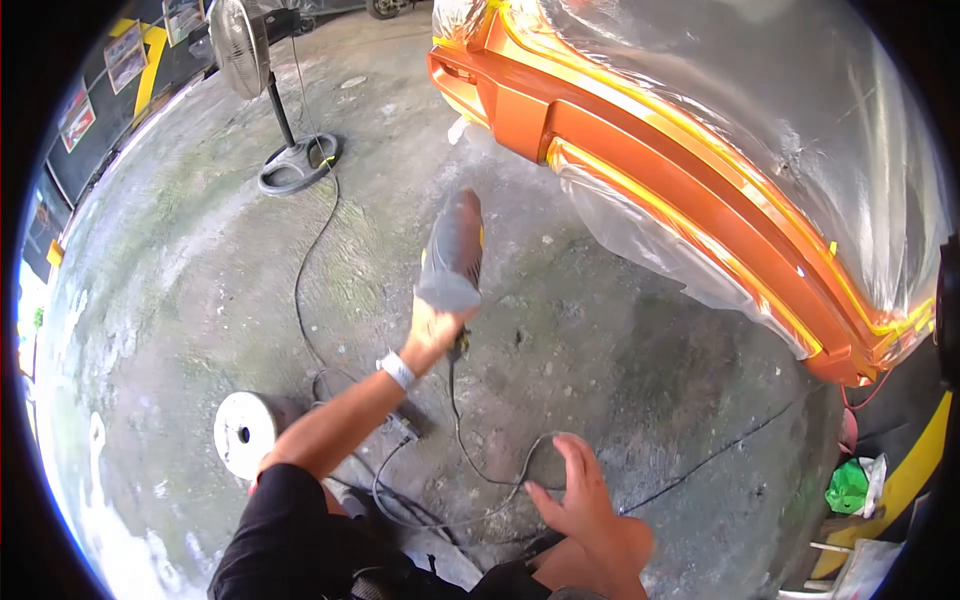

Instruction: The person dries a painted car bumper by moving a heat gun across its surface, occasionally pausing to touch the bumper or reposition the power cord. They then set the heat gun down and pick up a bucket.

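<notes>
In the head view, my left hand is closed round the lower end of a dark grey power tool, held out in front of me. The tool is somewhat blurred, and its cable hangs down and loops over the floor. My right hand is raised at the lower middle, thumb and fingers apart with nothing between them, beside the cable loop. To the right, an orange car bumper or sill panel is edged with yellow tape and clear plastic sheeting. The tool does not touch it.
A standing fan is at the upper left, its cord running down the floor. A white round spool-like object lies left of my arm. A plug or socket block lies on the concrete floor. A green bag is at the lower right.
</notes>
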Demonstrator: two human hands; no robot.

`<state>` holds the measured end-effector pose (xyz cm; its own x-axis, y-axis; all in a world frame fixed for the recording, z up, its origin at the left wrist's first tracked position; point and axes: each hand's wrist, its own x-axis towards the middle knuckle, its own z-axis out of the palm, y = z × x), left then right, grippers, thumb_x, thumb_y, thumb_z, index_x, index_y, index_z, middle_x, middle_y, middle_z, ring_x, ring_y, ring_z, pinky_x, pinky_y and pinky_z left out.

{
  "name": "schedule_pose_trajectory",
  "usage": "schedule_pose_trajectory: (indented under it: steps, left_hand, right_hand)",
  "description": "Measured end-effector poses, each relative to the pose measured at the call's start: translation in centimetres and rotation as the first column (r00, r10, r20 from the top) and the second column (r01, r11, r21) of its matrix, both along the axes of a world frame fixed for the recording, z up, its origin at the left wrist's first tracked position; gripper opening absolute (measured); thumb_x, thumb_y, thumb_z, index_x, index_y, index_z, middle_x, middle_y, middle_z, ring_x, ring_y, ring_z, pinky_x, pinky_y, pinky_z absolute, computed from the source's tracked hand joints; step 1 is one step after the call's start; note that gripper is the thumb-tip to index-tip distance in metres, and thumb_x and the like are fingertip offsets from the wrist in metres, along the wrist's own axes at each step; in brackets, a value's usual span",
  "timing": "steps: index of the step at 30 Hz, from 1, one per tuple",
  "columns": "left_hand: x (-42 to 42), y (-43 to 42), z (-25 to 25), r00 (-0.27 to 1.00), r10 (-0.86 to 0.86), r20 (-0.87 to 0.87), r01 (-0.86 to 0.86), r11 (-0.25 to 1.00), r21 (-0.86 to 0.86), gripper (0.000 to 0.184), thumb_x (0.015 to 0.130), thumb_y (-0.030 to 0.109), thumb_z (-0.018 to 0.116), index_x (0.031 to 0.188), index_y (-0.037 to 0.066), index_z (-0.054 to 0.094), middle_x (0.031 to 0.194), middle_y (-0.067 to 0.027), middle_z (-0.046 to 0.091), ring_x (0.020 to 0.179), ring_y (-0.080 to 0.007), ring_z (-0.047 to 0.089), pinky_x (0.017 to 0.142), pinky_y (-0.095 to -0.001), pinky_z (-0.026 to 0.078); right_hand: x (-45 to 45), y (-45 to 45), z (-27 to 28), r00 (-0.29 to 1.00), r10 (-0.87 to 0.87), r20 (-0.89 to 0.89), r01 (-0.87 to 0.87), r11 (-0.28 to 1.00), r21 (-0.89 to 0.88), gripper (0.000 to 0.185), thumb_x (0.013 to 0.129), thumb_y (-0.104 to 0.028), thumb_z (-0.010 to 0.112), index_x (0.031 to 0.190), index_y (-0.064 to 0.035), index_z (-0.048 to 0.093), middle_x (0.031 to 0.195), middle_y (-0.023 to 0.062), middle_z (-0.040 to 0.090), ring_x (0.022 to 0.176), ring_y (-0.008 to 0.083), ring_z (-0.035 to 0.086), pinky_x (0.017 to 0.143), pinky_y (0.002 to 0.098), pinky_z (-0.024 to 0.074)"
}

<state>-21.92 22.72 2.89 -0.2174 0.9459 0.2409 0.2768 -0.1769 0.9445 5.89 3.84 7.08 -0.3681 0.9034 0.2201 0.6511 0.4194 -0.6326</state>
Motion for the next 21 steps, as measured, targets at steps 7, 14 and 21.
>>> schedule_pose_trajectory:
  steps: [7, 14, 21]
  left_hand:
    - [5.4, -13.1, 11.2, 0.828, -0.102, 0.551, 0.348, 0.865, -0.362, 0.036, 0.079, 0.013, 0.072, 0.112, 0.003, 0.062, 0.101, -0.0023, 0.065, 0.093, -0.0150, 0.059, 0.082, -0.0309, 0.049]
    - [5.1, -14.4, 24.7, 0.777, -0.226, 0.588, 0.490, 0.803, -0.339, 0.062, 0.079, 0.012, 0.073, 0.134, 0.001, 0.048, 0.127, -0.0103, 0.054, 0.120, -0.0222, 0.049, 0.103, -0.0357, 0.038]
    - [-7.0, -24.2, 21.9, 0.933, -0.256, -0.254, 0.016, 0.733, -0.680, 0.053, 0.085, 0.031, 0.069, 0.126, 0.001, 0.053, 0.121, -0.0193, 0.056, 0.114, -0.0372, 0.054, 0.096, -0.0442, 0.044]
  right_hand:
    - [-6.1, 3.6, 8.2, 0.934, 0.052, -0.353, -0.119, 0.978, -0.169, 0.079, 0.075, -0.011, 0.080, 0.139, 0.0000, 0.034, 0.127, 0.0227, 0.054, 0.114, 0.0384, 0.057, 0.098, 0.0426, 0.0473]
    - [-6.7, 5.0, 18.4, 0.906, -0.069, -0.417, -0.086, 0.936, -0.341, 0.073, 0.075, -0.010, 0.075, 0.135, 0.0006, 0.035, 0.108, 0.0246, 0.064, 0.094, 0.0435, 0.068, 0.076, 0.0436, 0.0562]
    - [-10.8, 9.8, 24.8, 0.905, -0.102, -0.412, 0.062, 0.992, -0.110, 0.072, 0.072, -0.004, 0.073, 0.133, 0.0008, 0.036, 0.102, 0.0175, 0.062, 0.084, 0.0319, 0.067, 0.075, 0.0381, 0.0538]
